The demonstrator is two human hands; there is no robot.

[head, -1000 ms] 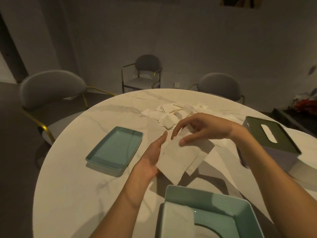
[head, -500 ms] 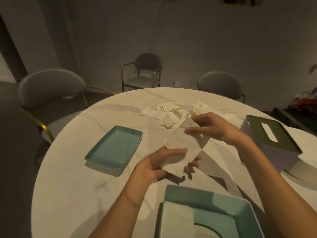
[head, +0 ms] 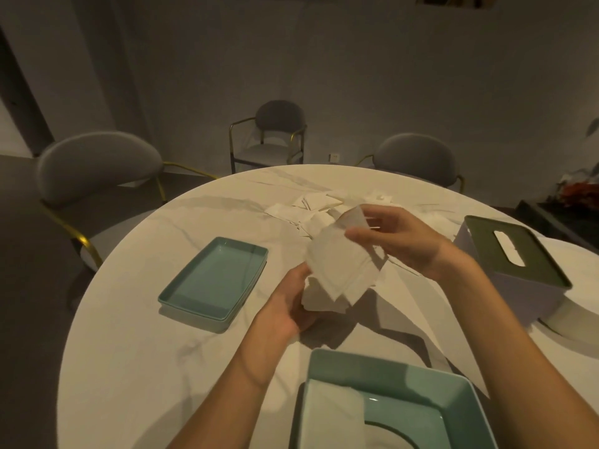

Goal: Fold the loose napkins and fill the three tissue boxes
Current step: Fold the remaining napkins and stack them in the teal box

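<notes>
Now: two hands, left hand, right hand, grip one napkin.

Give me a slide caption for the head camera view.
Both hands hold a white napkin above the marble table.

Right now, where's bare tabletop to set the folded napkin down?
Bare marble lies left of and in front of the teal lid, out to the table edge, and between that lid and the open teal box. It is crowded at the loose napkin pile behind the hands, toward the lidded tissue box.
</notes>
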